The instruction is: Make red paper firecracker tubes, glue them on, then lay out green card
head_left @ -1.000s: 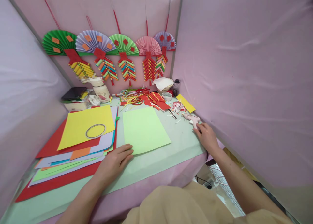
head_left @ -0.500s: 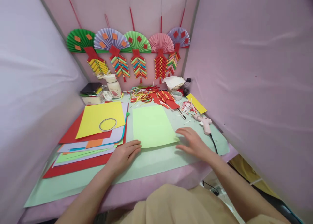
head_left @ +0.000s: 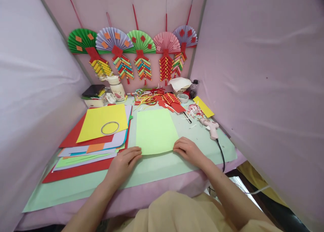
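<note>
A light green sheet of paper (head_left: pixel 157 131) lies on the table in front of me, its near edge slightly raised and curved. At its near left corner, my left hand (head_left: pixel 128 157) pinches the paper between thumb and fingers. My right hand (head_left: pixel 187 151) grips the near right corner, fingers together and the thumb mostly hidden. Left of the sheet is a stack of coloured paper, with a yellow sheet (head_left: pixel 101 119) on top and a grey ring (head_left: pixel 110 128) resting on that.
A pink glue gun (head_left: pixel 211 127) with a black cable lies at the right. Behind are paper scraps (head_left: pixel 146 98), a roll of tape (head_left: pixel 182 97), a white bottle (head_left: pixel 117 88) and a covered bowl (head_left: pixel 180 84). Several paper fans (head_left: pixel 140 41) hang on the back wall.
My right hand has moved left and closed on the paper's right corner, where it was apart with fingers spread. My left hand stays at the left corner.
</note>
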The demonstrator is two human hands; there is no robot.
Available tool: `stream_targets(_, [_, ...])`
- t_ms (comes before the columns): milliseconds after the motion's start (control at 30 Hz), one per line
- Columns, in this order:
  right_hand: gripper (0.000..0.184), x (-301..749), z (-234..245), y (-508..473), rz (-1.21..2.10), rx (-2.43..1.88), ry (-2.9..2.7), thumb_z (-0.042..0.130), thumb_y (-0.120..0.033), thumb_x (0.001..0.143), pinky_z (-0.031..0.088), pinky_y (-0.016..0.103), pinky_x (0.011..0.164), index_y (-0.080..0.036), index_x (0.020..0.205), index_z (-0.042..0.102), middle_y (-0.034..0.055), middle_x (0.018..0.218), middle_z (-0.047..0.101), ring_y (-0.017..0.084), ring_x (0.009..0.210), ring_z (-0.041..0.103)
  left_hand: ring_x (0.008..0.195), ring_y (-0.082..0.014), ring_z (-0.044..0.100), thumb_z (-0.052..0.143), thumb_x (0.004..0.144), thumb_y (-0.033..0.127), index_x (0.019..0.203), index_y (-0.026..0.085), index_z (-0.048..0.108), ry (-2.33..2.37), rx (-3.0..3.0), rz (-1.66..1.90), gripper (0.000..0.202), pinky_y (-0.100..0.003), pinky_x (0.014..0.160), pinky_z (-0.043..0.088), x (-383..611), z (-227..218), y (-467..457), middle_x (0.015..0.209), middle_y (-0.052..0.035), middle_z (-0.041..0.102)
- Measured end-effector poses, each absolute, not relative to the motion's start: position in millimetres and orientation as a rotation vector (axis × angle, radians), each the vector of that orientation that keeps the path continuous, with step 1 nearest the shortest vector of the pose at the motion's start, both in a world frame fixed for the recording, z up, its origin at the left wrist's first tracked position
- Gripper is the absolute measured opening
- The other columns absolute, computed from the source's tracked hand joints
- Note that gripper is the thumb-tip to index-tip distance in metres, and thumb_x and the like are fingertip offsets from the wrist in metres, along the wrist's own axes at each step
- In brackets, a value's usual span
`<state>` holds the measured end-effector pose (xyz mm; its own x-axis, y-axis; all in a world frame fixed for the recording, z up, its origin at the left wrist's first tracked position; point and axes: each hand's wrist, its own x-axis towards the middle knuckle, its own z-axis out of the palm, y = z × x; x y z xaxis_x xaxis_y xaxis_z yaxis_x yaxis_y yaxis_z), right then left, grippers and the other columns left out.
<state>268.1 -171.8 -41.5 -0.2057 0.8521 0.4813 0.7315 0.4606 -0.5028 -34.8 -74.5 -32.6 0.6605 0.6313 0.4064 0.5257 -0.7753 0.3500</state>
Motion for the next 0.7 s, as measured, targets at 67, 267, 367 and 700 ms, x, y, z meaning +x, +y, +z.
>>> stream_targets(67, [0.012, 267.9, -41.8, -171.4, 0.237, -1.331, -1.977, 0.054, -0.022, 0.093, 0.046, 0.033, 0.078, -0.021, 0.086, 0.063, 0.0043, 0.087, 0.066, 0.018, 0.085, 0.057, 0.095, -0.0192, 0.067, 0.051, 0.091, 0.039, 0.088, 0.023, 0.073, 1.023, 2.63, 0.766, 0.027, -0.034, 0.086, 0.054, -36.5, -34.4, -79.8, 0.106, -0.0025, 0.072])
stream_targets(267, [0.013, 268.5, -43.3, -170.9, 0.243, -1.421, -1.966, 0.055, -0.024, 0.092, 0.045, 0.034, 0.078, -0.021, 0.081, 0.062, 0.0046, 0.086, 0.064, 0.018, 0.085, 0.056, 0.095, -0.021, 0.063, 0.053, 0.09, 0.036, 0.079, 0.023, 0.072, 1.117, 2.55, 0.719, 0.025, -0.036, 0.083, 0.052, -35.4, -35.1, -82.8, 0.1, -0.0036, 0.07])
stream_targets(367, [0.013, 268.3, -42.4, -170.5, 0.245, -1.468, -1.964, 0.055, -0.024, 0.092, 0.044, 0.034, 0.077, -0.021, 0.081, 0.061, 0.0047, 0.086, 0.063, 0.019, 0.085, 0.054, 0.094, -0.0209, 0.062, 0.053, 0.09, 0.036, 0.081, 0.022, 0.071, 1.124, 2.548, 0.683, 0.024, -0.036, 0.083, 0.051, -34.0, -33.1, -82.0, 0.098, -0.0046, 0.069])
stream_targets(700, [0.017, 270.7, -40.8, -168.0, 0.27, -1.459, -1.929, 0.049, -0.025, 0.095, 0.043, 0.035, 0.076, -0.021, 0.082, 0.058, 0.0051, 0.084, 0.061, 0.019, 0.083, 0.053, 0.119, -0.0315, 0.052, 0.059, 0.087, 0.025, 0.105, 0.019, 0.065, 1.013, 3.007, 0.68, 0.02, -0.05, 0.096, 0.04, 3.8, -9.0, -99.3, 0.123, -0.0115, 0.062])
